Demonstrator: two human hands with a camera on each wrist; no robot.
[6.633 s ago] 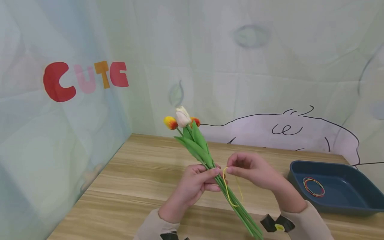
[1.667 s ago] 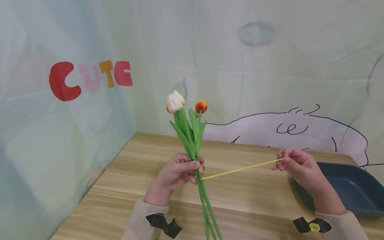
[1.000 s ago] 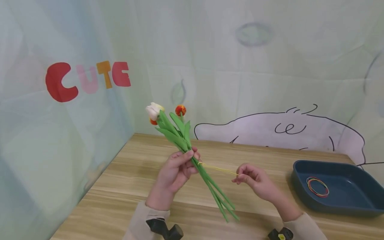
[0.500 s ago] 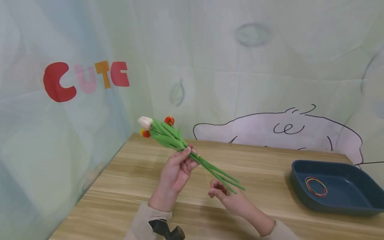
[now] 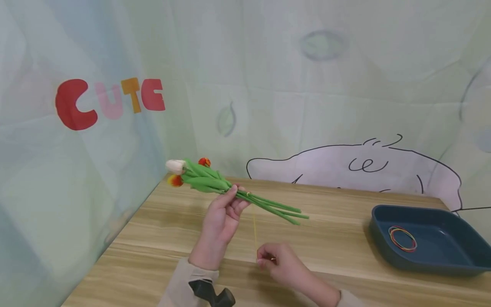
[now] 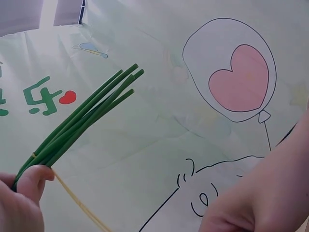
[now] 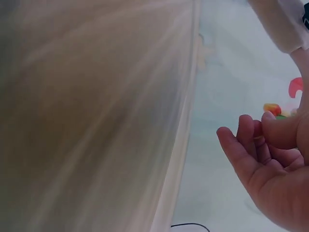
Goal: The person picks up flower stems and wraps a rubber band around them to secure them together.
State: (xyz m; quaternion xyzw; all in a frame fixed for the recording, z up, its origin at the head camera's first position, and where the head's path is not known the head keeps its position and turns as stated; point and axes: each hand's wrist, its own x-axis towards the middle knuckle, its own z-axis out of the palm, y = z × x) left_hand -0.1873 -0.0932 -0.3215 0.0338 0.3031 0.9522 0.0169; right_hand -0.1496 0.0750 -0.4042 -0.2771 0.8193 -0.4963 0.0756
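Note:
My left hand (image 5: 220, 217) grips a bunch of artificial tulips (image 5: 207, 183) by the stems, just below the green leaves. The bunch lies nearly level above the table, its white and orange-yellow blooms to the left and the stem ends to the right. A yellow rubber band (image 5: 255, 230) loops round the stems right beside the left fingers and stretches down to my right hand (image 5: 284, 264), which pinches its lower end between thumb and fingers. In the left wrist view the stems (image 6: 82, 116) fan out above the thumb and the taut band (image 6: 79, 199) runs down from them.
A dark blue tray (image 5: 433, 262) stands on the right of the wooden table (image 5: 161, 238), with several coloured rubber bands (image 5: 413, 244) in it. Printed cloth (image 5: 276, 123) hangs behind the table and along its left side.
The right hand has moved left and down with the band, from beside the tray to below the stems. The left hand has tipped the tulips from upright to nearly level, blooms leftward.

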